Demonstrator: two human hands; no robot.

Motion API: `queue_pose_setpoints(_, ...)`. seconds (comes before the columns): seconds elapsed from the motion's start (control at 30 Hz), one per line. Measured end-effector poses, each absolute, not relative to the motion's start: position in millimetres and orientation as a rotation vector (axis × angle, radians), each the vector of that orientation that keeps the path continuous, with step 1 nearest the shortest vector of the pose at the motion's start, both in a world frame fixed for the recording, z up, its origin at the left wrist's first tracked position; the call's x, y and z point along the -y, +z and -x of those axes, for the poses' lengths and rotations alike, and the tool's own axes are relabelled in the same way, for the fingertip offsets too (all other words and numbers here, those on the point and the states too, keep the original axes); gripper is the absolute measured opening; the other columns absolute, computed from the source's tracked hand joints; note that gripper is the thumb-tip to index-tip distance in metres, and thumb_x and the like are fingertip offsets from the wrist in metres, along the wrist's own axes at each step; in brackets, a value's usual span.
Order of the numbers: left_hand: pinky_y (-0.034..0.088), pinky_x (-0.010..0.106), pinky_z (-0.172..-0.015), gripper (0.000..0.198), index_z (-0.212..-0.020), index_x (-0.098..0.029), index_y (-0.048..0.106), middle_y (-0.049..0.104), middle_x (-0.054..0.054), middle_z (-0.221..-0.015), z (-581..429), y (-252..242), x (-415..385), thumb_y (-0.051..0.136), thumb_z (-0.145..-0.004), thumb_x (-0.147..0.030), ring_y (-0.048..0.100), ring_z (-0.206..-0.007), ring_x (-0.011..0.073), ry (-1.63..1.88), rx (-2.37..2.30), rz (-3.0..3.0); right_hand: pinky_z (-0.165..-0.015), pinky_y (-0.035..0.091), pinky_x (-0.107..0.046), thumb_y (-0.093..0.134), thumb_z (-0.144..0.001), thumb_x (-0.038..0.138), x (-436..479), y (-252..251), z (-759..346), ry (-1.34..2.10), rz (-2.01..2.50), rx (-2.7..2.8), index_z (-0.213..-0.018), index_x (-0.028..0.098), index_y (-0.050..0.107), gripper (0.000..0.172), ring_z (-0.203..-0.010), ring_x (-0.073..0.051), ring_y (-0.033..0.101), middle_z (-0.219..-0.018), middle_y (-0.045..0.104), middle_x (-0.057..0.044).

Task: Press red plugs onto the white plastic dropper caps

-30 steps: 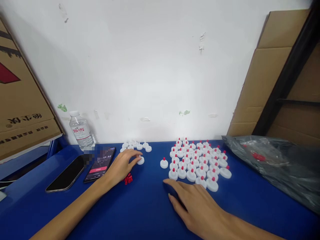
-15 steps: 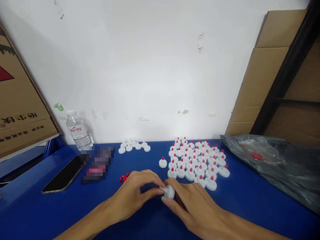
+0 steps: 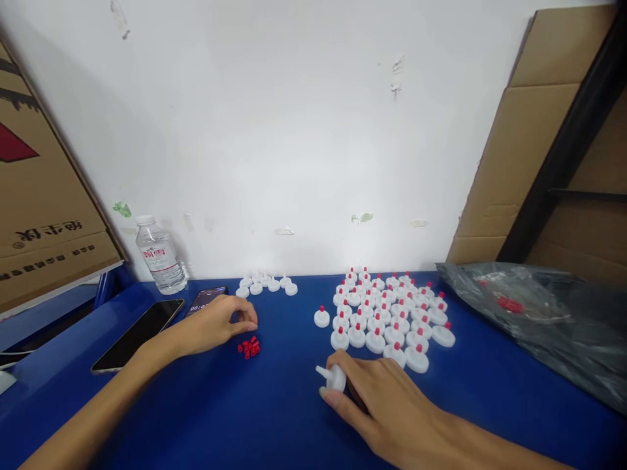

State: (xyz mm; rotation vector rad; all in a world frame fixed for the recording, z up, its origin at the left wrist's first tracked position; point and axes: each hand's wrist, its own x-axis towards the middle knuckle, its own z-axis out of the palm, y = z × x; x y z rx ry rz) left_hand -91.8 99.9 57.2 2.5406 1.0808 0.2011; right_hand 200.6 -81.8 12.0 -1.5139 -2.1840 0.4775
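Note:
In my right hand, a white nozzle cap is pinched between thumb and fingers. Its bare spout points left, with no red tip on it. My left hand hovers just above a small pile of red tip caps, fingers curled and fingertips together; whether anything sits between them is hidden. Right of centre stands a crowd of white nozzle caps with red tips. One such red-tipped nozzle cap stands apart to their left. Several white nozzle caps without red tips are grouped near the wall.
A water bottle stands at the back left. Before it lie a dark phone and a second phone showing a timer, partly behind my left hand. A grey plastic bag covers the right side. Cardboard leans against the wall.
My left hand has left the nozzle cap's spout and moved left to the red tip caps. The right hand still grips the nozzle cap in nearly the same place. The view has shifted slightly.

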Motion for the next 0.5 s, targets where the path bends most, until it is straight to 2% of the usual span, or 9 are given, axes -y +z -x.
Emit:
queue_pose_setpoints(0.13,0.05,0.026,-0.063,0.025,-0.092,-0.025,0.077,0.075,0.001,-0.084,95.3,67.4,-94.5,0.063,-0.091,-0.046,0.069,-0.077,0.0205,0.098,-1.095,-2.455,-0.066,0.033,-0.032,0.045,-0.106,0.046,81.8,12.4,-201.0,0.482,1.5,2.188,-0.107,0.027,0.053,0.021,-0.075,-0.021,0.066,-0.093,0.072,0.003)
queue_pose_setpoints(0.5,0.048,0.027,-0.065,0.027,-0.081,-0.026,0.077,0.076,0.001,-0.081,91.8,74.2,-90.1,0.069,-0.086,-0.051,0.068,-0.076,0.0205,0.032,-1.07,-2.404,-0.065,0.032,-0.031,0.046,-0.106,0.046,81.2,9.3,-202.3,0.442,1.47,2.206,-0.108,0.027,0.053,0.02,-0.076,-0.021,0.067,-0.092,0.072,0.003)
